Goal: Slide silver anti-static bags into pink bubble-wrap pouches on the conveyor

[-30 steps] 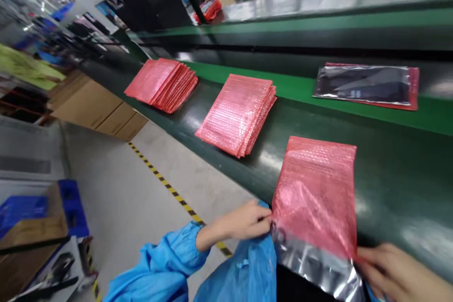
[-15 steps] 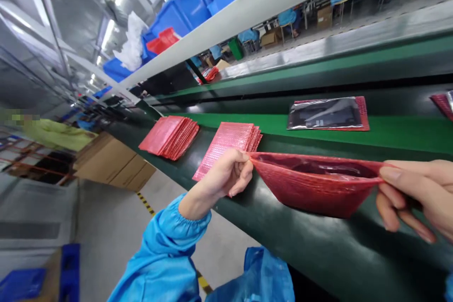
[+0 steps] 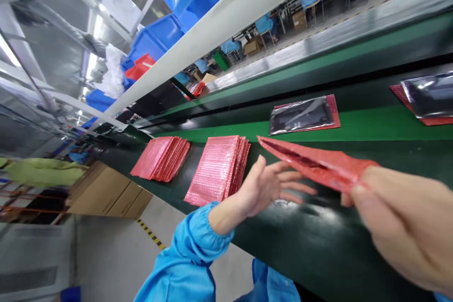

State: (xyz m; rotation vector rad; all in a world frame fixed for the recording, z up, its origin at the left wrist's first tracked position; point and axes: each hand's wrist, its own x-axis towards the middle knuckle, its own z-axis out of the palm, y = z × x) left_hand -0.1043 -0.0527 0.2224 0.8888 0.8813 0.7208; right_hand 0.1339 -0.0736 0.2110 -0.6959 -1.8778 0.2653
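My right hand grips one end of a red bubble bag, whose mouth gapes a little toward the left. Just below and left of the bag, my left hand is empty with its fingers spread. Two stacks of red bubble bags lie on the dark green bench: the nearer stack beside my left wrist, the other stack farther left. On the green strip beyond the held bag, a dark flat item in clear wrap rests on a red bag.
Another wrapped dark item lies on red at the right edge. A pale shelf beam crosses above the bench, with blue bins behind it. Cardboard stands at the left beside the floor. Chairs with blue covers are in the background.
My left hand has let go of the bag and opened. The bag, still in my right hand, has tilted and its mouth has narrowed. The view has shifted right.
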